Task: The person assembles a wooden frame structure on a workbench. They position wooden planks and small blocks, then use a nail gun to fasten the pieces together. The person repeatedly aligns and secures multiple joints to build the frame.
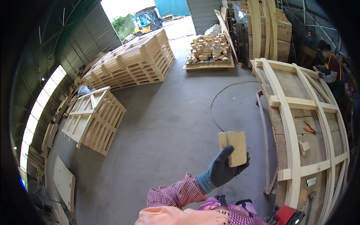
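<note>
My left hand (225, 167), in a dark glove with a blue-grey cuff, is closed around a pale wooden block (237, 147). Its thumb lies across the near face, and the fingers wrap behind and to the right. Whether a second block sits behind this one, I cannot tell. At the lower edge a red and black tool (287, 216) shows in part beside my right checked sleeve (245, 213). My right hand is mostly cut off or hidden there, and its fingers cannot be made out. To the right stands a workbench with a wooden slat frame (288, 142) on it.
On the bench lie orange-handled pliers (309, 128), a small wood block (304, 146) and a hammer-like tool (311, 204). A hose (214, 103) curves across the floor. Stacked pallets (138, 60), a crate (95, 116) and a block pile (210, 48) stand around. A co-worker (332, 69) is far right.
</note>
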`<state>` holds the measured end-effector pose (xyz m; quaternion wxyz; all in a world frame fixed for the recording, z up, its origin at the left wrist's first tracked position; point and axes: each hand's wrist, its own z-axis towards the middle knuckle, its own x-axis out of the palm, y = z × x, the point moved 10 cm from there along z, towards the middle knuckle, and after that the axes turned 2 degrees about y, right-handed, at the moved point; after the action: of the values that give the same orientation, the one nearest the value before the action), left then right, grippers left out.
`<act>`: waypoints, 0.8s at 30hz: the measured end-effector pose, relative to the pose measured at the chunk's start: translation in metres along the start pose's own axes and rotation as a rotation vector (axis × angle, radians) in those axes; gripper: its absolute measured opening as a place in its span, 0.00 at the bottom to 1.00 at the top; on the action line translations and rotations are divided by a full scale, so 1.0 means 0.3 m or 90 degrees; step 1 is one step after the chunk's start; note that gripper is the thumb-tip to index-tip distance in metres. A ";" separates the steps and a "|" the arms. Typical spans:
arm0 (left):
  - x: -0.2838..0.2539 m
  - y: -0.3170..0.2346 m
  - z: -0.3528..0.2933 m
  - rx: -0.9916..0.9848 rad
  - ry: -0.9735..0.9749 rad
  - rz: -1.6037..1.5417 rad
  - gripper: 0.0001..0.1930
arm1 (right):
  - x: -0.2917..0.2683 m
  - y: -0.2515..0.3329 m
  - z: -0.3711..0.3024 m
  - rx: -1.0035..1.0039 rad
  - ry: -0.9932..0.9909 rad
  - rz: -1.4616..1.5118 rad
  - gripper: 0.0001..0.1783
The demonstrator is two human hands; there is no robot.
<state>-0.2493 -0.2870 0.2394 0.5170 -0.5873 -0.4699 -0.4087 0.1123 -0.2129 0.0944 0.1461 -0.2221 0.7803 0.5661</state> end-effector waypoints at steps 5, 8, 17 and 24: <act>-0.059 -0.132 0.142 -0.009 -0.090 0.140 0.32 | 0.067 0.132 0.187 0.006 0.004 0.048 0.25; -0.187 -0.244 0.236 0.045 -0.193 0.105 0.32 | 0.087 0.206 0.354 -0.003 0.036 0.087 0.26; -0.326 -0.586 0.616 0.287 -0.291 -0.037 0.28 | 0.215 0.744 0.895 0.014 0.234 0.179 0.24; -0.457 -0.720 0.960 0.278 -0.384 -0.114 0.28 | 0.387 1.082 1.300 -0.004 0.301 0.147 0.25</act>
<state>-0.4922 -0.0140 0.1173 0.4305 -0.5137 -0.7265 -0.1515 -0.1626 0.2204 0.1812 -0.1070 -0.2581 0.8110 0.5141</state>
